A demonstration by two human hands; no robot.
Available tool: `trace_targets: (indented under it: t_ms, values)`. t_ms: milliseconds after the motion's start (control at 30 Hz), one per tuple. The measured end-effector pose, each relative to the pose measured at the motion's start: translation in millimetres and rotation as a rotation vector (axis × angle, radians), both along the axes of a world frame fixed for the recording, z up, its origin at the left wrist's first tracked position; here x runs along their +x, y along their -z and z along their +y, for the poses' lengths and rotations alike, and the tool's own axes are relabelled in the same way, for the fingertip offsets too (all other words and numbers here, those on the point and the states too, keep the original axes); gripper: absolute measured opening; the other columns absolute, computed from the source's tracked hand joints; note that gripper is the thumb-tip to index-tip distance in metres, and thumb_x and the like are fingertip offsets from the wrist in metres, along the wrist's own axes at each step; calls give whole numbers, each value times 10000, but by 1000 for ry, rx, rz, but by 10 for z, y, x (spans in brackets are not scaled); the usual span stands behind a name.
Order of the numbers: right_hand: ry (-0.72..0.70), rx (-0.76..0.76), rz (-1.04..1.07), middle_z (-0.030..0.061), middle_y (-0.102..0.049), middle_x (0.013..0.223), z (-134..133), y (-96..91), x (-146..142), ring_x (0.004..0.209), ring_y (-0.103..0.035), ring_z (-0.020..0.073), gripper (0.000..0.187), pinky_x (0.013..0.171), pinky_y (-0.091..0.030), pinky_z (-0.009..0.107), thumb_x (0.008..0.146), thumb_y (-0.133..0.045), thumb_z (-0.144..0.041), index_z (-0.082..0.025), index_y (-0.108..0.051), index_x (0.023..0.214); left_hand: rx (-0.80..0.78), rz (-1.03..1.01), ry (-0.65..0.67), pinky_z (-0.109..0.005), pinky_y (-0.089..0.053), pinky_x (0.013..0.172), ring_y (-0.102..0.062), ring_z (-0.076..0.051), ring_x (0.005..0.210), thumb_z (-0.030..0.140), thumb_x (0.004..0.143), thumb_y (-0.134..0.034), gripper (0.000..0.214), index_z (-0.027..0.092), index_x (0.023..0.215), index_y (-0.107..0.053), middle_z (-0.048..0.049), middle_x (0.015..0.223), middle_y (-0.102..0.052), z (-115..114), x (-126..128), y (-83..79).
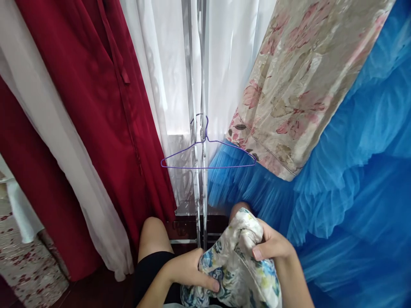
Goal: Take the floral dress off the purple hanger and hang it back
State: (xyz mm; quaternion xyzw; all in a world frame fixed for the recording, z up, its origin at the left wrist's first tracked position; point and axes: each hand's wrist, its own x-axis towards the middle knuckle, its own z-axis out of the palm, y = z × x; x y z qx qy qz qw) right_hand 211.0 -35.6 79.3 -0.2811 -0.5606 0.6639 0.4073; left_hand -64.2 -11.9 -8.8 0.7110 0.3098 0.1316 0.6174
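Observation:
A bunched cloth with a blue and green flower print (237, 265) lies in my lap at the bottom of the view. My left hand (189, 269) grips its left side with the fingers curled into the fabric. My right hand (272, 246) is closed on its upper right fold. An empty purple wire hanger (208, 160) hangs on the metal rack pole (197, 128) straight ahead, above my knees.
A dark red garment (96, 107) and a sheer white one (54, 141) hang at the left. A beige garment with pink flowers (298, 85) and a blue tulle skirt (353, 179) hang at the right. White curtains (167, 64) cover the back.

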Motion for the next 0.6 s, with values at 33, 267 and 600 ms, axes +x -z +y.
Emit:
trace_targets:
  t_ms: [33, 267, 600]
  values:
    - [-38, 41, -108, 52, -654, 695, 28, -119, 90, 624, -587, 184, 378, 571, -500, 281, 572, -892, -419, -147, -710, 760, 70, 83, 36, -289, -487, 728, -606, -210, 792, 585, 671, -829, 479, 173, 895, -729, -13, 815, -676, 10, -83, 2]
    - [103, 378, -547, 34, -723, 758, 621, -722, 142, 638, -614, 183, 149, 565, -487, 258, 759, -764, -281, -151, -764, 830, 597, 303, -212, -250, -380, 624, -530, -165, 637, 536, 775, -743, 377, 189, 641, -681, -11, 676, -625, 652, -1049, -549]
    - [562, 776, -770, 64, -746, 763, 1777, -446, -219, 735, -669, 226, 196, 705, -476, 291, 863, -587, -254, -154, -738, 789, 1054, 644, -414, -515, -359, 1028, -579, -331, 1135, 432, 867, -575, 253, 244, 874, -744, -60, 1108, -731, 1765, -1369, -1981]
